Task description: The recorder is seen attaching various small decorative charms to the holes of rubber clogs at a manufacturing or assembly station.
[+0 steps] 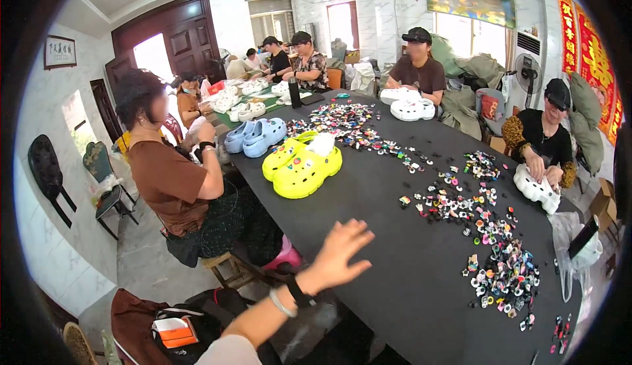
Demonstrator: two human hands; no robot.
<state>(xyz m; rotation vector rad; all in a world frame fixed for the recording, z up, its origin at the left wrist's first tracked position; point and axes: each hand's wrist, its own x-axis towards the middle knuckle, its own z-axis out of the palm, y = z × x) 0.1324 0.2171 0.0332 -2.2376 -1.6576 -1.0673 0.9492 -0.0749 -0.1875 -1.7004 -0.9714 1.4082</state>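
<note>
My left hand [339, 253] reaches out over the near left edge of the dark table [395, 266], fingers spread and nothing in them. A dark watch and a pale bangle are on its wrist. Nearest beyond it is a pair of bright yellow clogs [303, 167] with small charms on them and something white tucked in the top. Just behind those stands a pair of light blue clogs [257, 136]. Loose shoe charms [507, 273] lie in colourful heaps along the right side, with another heap [342, 116] farther back. My right hand is out of view.
A seated person in brown [168, 174] works close on my left. Across the table, one person handles white clogs [413, 105] and another holds a white clog [536, 187]. A clear plastic bag [571, 250] hangs at the right edge. A black bottle [294, 93] stands far back.
</note>
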